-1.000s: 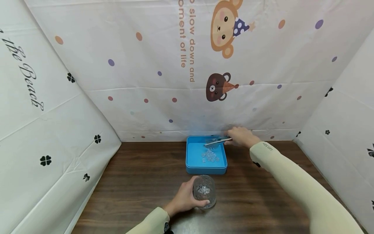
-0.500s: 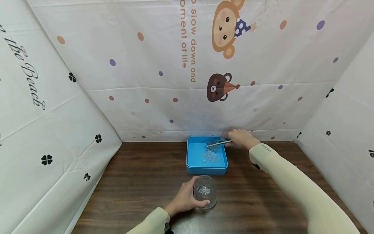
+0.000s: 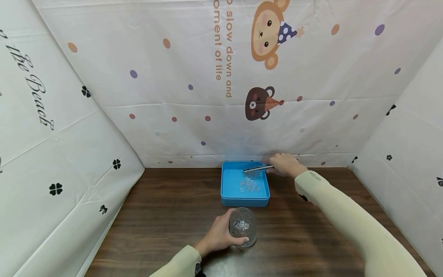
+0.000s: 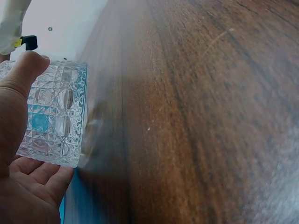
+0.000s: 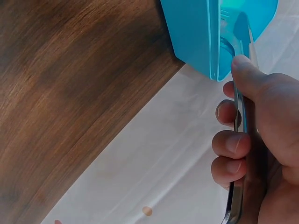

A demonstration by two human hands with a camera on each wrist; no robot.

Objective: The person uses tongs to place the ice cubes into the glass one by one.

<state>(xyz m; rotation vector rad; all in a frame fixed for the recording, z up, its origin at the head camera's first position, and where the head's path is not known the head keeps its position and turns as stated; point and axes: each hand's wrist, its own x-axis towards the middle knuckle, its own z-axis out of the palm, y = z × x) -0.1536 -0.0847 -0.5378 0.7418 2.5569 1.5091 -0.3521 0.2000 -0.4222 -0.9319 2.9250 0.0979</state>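
My left hand (image 3: 219, 233) grips a clear patterned glass (image 3: 252, 227), thumb and fingers around its side; clear cube-like pieces lie inside. The left wrist view shows the cut squares of the glass (image 4: 58, 107) close up. At the back, my right hand (image 3: 285, 164) holds metal tongs (image 3: 257, 168), which reach over the right rim of a blue tray (image 3: 235, 201). Several clear ice-like cubes (image 3: 250, 185) lie in the tray below the tong tips. Whether the tips hold a cube is too small to tell. The right wrist view has fingers wrapped around the tongs (image 5: 237, 191).
The brown wood-grain table (image 3: 166, 215) carries the tray near its back edge. A white printed cloth (image 3: 180, 134) rises right behind the tray, and more cloth walls stand left and right. The glass stands in front of the tray.
The tongs' two arms have come closer together over the cubes, and the right hand has squeezed in slightly. The left hand and glass have stayed in place.
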